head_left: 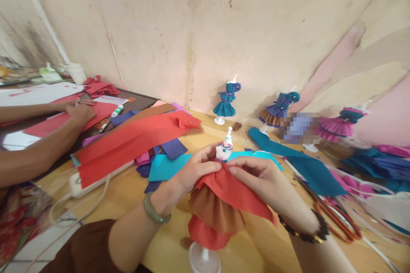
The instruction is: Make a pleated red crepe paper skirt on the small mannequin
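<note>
A small white mannequin on a round white stand wears a layered paper dress of red and brown pleats. My left hand, with a green bangle at the wrist, pinches the red paper at the mannequin's waist from the left. My right hand, with a dark bead bracelet, presses the same red layer from the right. Both hands are closed on the paper.
Red, blue, teal and brown paper sheets lie left of my hands beside a white power strip. Three finished dressed mannequins stand by the wall. Orange-handled scissors lie right. Another person's hands work on red paper at left.
</note>
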{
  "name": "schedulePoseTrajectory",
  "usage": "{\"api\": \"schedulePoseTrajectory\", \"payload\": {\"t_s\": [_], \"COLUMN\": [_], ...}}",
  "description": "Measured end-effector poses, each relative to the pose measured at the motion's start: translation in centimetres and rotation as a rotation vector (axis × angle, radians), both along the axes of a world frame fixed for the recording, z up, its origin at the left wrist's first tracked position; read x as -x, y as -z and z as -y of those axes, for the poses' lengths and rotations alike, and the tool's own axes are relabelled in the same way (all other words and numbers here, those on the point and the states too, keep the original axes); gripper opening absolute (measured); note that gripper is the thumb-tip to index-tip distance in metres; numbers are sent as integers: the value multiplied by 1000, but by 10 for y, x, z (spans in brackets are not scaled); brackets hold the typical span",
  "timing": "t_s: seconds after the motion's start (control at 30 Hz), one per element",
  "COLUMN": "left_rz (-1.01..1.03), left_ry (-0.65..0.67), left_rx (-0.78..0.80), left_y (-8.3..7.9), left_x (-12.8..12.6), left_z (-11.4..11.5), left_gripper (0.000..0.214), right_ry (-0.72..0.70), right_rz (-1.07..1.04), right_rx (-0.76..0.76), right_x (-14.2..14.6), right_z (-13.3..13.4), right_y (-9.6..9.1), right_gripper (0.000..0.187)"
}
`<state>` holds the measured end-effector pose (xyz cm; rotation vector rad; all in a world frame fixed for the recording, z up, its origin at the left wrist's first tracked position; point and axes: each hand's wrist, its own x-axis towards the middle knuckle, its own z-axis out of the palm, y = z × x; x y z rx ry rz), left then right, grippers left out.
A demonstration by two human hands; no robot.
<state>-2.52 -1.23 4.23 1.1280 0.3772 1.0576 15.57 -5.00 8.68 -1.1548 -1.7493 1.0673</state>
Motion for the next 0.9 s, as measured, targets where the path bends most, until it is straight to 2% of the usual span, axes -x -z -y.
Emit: {"api": "schedulePoseTrajectory", "payload": {"t_s": [0.3,0.6,0.7,0.9], "left_rz": [0,-29,-42,-102], "left_ry": [-27,-27,14,139], "left_rx": [-14,-42,-66,-141], "left_y": [-3,-2,-3,-5], "left_x": [1,2,3,5], "left_z": [1,2,3,5], "left_gripper": [46,49,54,71], "right_ry": [21,8,18,-33], "right_rz": [-48,80,55,-137], "right_rx": [55,118,169,345], "right_x": [5,-1,-3,-5], "right_z": [0,0,-1,-4], "right_y": [-2,-5,-4,-2], "right_gripper": [25,34,35,41]}}
